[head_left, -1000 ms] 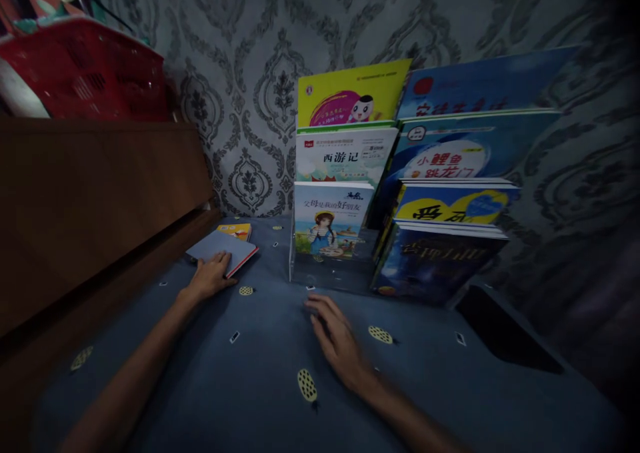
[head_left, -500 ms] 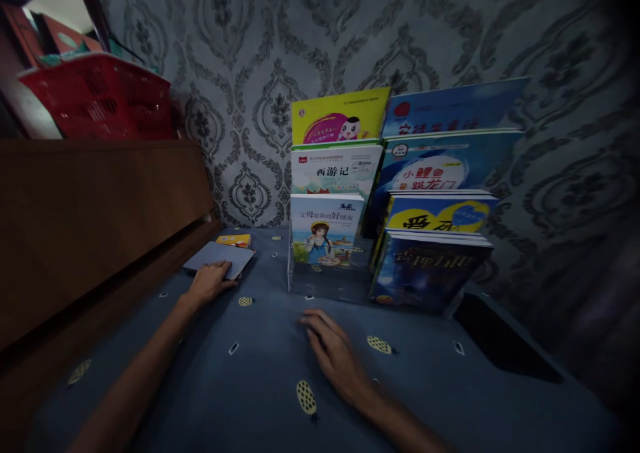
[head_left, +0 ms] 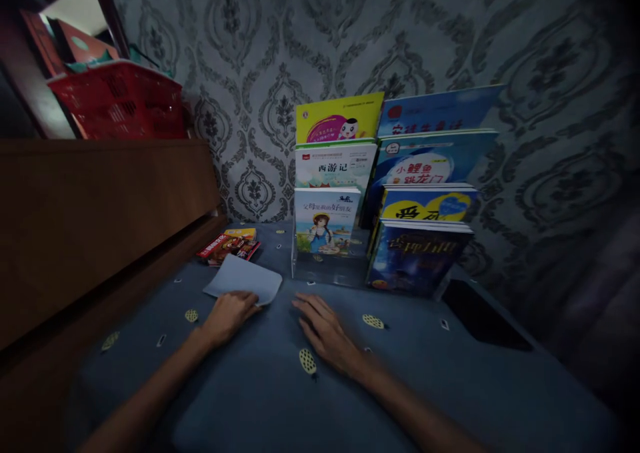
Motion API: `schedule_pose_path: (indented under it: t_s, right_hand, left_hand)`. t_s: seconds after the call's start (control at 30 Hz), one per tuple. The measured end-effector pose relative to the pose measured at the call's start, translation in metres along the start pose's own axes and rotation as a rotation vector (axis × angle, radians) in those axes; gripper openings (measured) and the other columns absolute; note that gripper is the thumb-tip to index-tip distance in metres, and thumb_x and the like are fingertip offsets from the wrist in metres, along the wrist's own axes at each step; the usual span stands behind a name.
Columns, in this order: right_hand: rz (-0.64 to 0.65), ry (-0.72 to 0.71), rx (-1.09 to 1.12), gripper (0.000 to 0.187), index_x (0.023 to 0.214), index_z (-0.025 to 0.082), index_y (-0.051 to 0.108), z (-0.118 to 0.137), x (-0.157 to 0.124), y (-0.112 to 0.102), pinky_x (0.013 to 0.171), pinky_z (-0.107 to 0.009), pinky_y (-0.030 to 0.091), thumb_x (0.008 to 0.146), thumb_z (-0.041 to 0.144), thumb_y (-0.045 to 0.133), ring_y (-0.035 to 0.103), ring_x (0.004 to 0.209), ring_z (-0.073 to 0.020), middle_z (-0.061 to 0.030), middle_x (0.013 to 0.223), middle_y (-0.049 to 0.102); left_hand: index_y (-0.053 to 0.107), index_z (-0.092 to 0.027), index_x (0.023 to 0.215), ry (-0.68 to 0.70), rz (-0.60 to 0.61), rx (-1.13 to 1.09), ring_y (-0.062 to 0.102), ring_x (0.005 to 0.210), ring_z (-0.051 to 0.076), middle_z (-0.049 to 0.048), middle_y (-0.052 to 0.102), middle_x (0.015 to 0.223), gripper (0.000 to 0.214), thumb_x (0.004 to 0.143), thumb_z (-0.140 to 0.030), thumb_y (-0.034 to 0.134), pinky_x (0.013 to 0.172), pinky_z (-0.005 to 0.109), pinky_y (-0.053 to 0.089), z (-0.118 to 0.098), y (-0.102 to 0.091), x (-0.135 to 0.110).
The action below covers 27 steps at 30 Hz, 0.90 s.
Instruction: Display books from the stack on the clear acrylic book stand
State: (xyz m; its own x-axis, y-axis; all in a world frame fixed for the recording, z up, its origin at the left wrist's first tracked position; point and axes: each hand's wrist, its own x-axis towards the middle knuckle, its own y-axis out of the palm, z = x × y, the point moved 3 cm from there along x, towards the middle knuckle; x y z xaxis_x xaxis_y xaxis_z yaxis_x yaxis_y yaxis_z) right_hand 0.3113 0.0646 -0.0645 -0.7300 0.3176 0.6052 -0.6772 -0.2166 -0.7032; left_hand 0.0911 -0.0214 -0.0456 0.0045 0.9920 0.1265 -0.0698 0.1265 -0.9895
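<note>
A thin book with a plain pale cover (head_left: 245,278) is tilted over the cloth, its near edge gripped by my left hand (head_left: 233,314), fingers curled around it. Just to the right, my right hand (head_left: 325,326) hovers over or rests on the cloth with fingers extended and nothing in them. Beyond the pale book lie a red-covered book (head_left: 227,247) and a yellow one (head_left: 245,233). In front of my right hand stands a clear display rack (head_left: 330,276) with several books, among them a light-blue one (head_left: 325,223) and a dark-blue one (head_left: 417,256).
A blue patterned cloth (head_left: 280,399) covers the surface. To the left rises a brown wooden panel (head_left: 100,219) with a red basket (head_left: 125,103) on top. A flat black object (head_left: 485,316) lies right of the rack. Patterned wallpaper (head_left: 260,106) is behind.
My left hand has drawn the pale book rightward and nearer, off the pile, uncovering the red book. My right hand stays near the same place, open. The view has shifted slightly.
</note>
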Motion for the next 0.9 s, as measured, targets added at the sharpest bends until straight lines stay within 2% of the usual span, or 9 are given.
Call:
schedule_pose_path:
  t_s: [0.2, 0.3, 0.37, 0.47, 0.57, 0.67, 0.73, 0.8, 0.9]
  right_hand:
    - [0.07, -0.029, 0.069, 0.033, 0.125, 0.017, 0.058, 0.024, -0.005, -0.009, 0.102, -0.047, 0.042, 0.098, 0.033, 0.049, 0.057, 0.12, -0.0259, -0.0155, 0.126, 0.065]
    - [0.163, -0.098, 0.17, 0.038, 0.117, 0.016, 0.062, 0.032, -0.012, -0.01, 0.098, -0.043, 0.042, 0.096, 0.046, 0.051, 0.064, 0.101, -0.0231, -0.0124, 0.107, 0.071]
    - [0.174, -0.083, 0.234, 0.04, 0.098, 0.017, 0.067, 0.032, -0.016, -0.008, 0.092, -0.04, 0.044, 0.093, 0.053, 0.053, 0.064, 0.086, -0.0205, -0.0079, 0.088, 0.071]
    - [0.068, 0.161, 0.415, 0.044, 0.07, 0.018, 0.064, 0.019, -0.017, -0.007, 0.074, -0.032, 0.046, 0.085, 0.059, 0.061, 0.057, 0.069, -0.0167, -0.0015, 0.068, 0.064]
    - [-0.071, 0.462, 0.756, 0.043, 0.067, 0.018, 0.065, 0.002, -0.016, -0.007, 0.062, -0.027, 0.044, 0.067, 0.06, 0.077, 0.054, 0.062, -0.0137, 0.0022, 0.063, 0.061]
    - [-0.186, 0.626, 1.04, 0.042, 0.065, 0.018, 0.067, -0.004, -0.015, -0.01, 0.062, -0.025, 0.044, 0.055, 0.055, 0.085, 0.054, 0.06, -0.0113, 0.0038, 0.063, 0.063]
    - [-0.186, 0.684, 1.183, 0.042, 0.066, 0.018, 0.067, -0.002, -0.014, -0.012, 0.062, -0.024, 0.044, 0.054, 0.053, 0.087, 0.055, 0.06, -0.0104, 0.0034, 0.064, 0.064]
    - [-0.129, 0.719, 1.289, 0.042, 0.07, 0.017, 0.068, 0.001, -0.014, -0.016, 0.058, -0.022, 0.044, 0.056, 0.053, 0.087, 0.056, 0.059, -0.0097, 0.0027, 0.066, 0.065]
    - [0.012, 0.746, 1.342, 0.043, 0.075, 0.015, 0.069, 0.001, -0.014, -0.024, 0.045, -0.018, 0.037, 0.058, 0.05, 0.087, 0.051, 0.051, -0.0066, 0.0039, 0.063, 0.062]
  left_hand:
    - [0.064, -0.02, 0.097, 0.1, -0.026, -0.025, 0.068, 0.086, 0.021, 0.008, 0.072, 0.091, 0.026, 0.099, -0.038, 0.046, 0.071, 0.027, 0.048, -0.067, -0.002, -0.043]
    - [0.064, -0.02, 0.09, 0.103, -0.059, -0.16, 0.067, 0.075, 0.019, 0.0062, 0.071, 0.08, 0.028, 0.099, -0.039, 0.045, 0.064, 0.025, 0.042, -0.084, -0.009, -0.048]
    - [0.063, -0.02, 0.082, 0.064, -0.116, -0.32, 0.062, 0.066, 0.016, 0.003, 0.067, 0.071, 0.032, 0.099, -0.04, 0.043, 0.06, 0.024, 0.037, -0.089, -0.018, -0.045]
    - [0.055, -0.019, 0.066, -0.017, -0.243, -0.635, 0.049, 0.055, 0.011, -0.0027, 0.053, 0.057, 0.043, 0.097, -0.046, 0.041, 0.055, 0.023, 0.031, -0.086, -0.043, -0.032]
    - [0.048, -0.018, 0.06, -0.118, -0.386, -1.009, 0.043, 0.053, 0.01, -0.005, 0.045, 0.053, 0.051, 0.088, -0.061, 0.048, 0.051, 0.021, 0.031, -0.076, -0.075, -0.013]
    - [0.056, -0.017, 0.065, -0.209, -0.466, -1.432, 0.052, 0.054, 0.012, -0.0041, 0.051, 0.053, 0.052, 0.08, -0.066, 0.059, 0.052, 0.021, 0.04, -0.067, -0.094, 0.007]
    - [0.064, -0.015, 0.077, -0.238, -0.549, -1.645, 0.061, 0.062, 0.015, -0.0014, 0.062, 0.06, 0.047, 0.079, -0.062, 0.064, 0.059, 0.023, 0.049, -0.062, -0.093, 0.018]
    - [0.067, -0.014, 0.088, -0.293, -0.604, -1.765, 0.067, 0.071, 0.017, 0.0012, 0.069, 0.07, 0.04, 0.081, -0.054, 0.066, 0.068, 0.025, 0.054, -0.055, -0.079, 0.027]
    - [0.065, -0.016, 0.092, -0.477, -0.498, -1.712, 0.07, 0.074, 0.017, 0.0035, 0.072, 0.075, 0.029, 0.089, -0.043, 0.058, 0.072, 0.028, 0.058, -0.046, -0.04, 0.033]
